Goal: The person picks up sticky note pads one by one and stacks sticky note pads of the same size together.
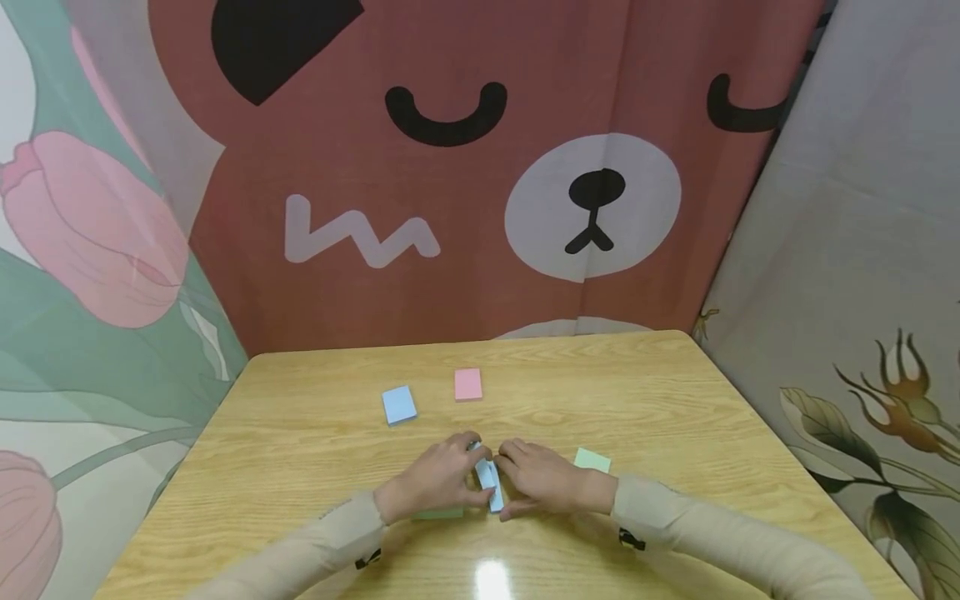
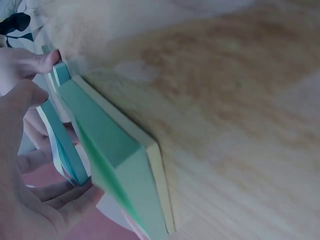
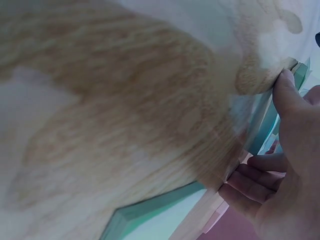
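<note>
Between the two hands, a light blue sticky note pad (image 1: 489,479) stands on its edge on the table, showing as two narrow strips side by side. My left hand (image 1: 442,477) pinches it from the left, thumb at the near end and fingers at the far end. From the other side, my right hand (image 1: 546,479) holds it, with the thumb (image 3: 286,82) low at one end and curled fingers at the other. Partly under the left hand lies a green sticky note pad (image 1: 440,513); in the left wrist view this green pad (image 2: 107,130) has a loose-looking upper sheet.
Another green pad (image 1: 592,459) lies just beyond the right wrist. Farther back on the wooden table (image 1: 600,383) are a blue pad (image 1: 399,405) and a pink pad (image 1: 468,384). Printed curtains (image 1: 525,308) hang behind the table and along both sides.
</note>
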